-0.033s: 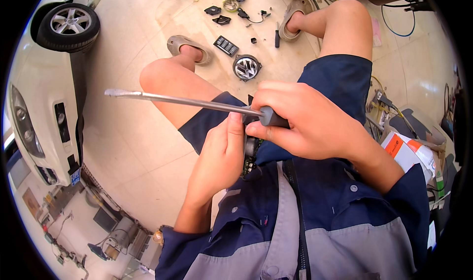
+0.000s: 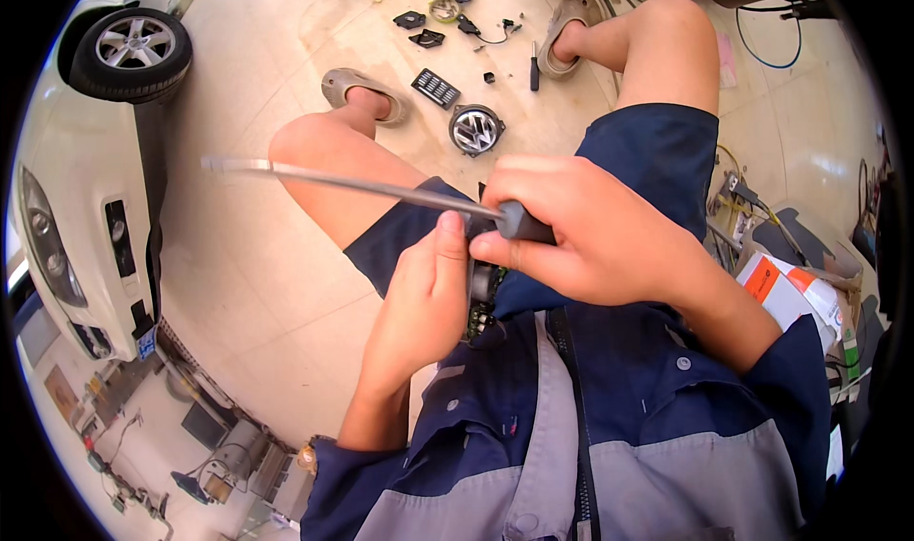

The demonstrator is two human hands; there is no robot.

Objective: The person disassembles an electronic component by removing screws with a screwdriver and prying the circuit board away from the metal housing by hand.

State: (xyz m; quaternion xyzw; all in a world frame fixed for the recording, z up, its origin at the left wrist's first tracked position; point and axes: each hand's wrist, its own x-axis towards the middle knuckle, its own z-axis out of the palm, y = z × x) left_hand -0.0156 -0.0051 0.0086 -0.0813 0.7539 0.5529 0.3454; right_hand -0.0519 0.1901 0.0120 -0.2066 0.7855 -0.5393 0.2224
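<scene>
My right hand (image 2: 581, 231) grips the dark handle (image 2: 524, 222) of a long screwdriver, whose steel shaft (image 2: 381, 187) stretches left across my thighs, its flat tip blurred. Just below the shaft, my left hand (image 2: 419, 303) holds a dark module (image 2: 484, 289) with a green circuit board, thumb pointing up along it. Both hands meet at this module above my lap; much of it is hidden by my fingers, and I cannot tell whether the screwdriver touches it.
A chrome round emblem (image 2: 476, 130), black grille piece (image 2: 436, 89), small black parts (image 2: 427, 38) and another screwdriver (image 2: 535, 67) lie on the tiled floor. A white car (image 2: 105, 189) stands left, tools and equipment (image 2: 209, 455) lower left, cartons (image 2: 790, 293) and cables at right.
The screwdriver's far end has risen slightly and is more smeared by motion. Both my hands have shifted a few pixels upward and left.
</scene>
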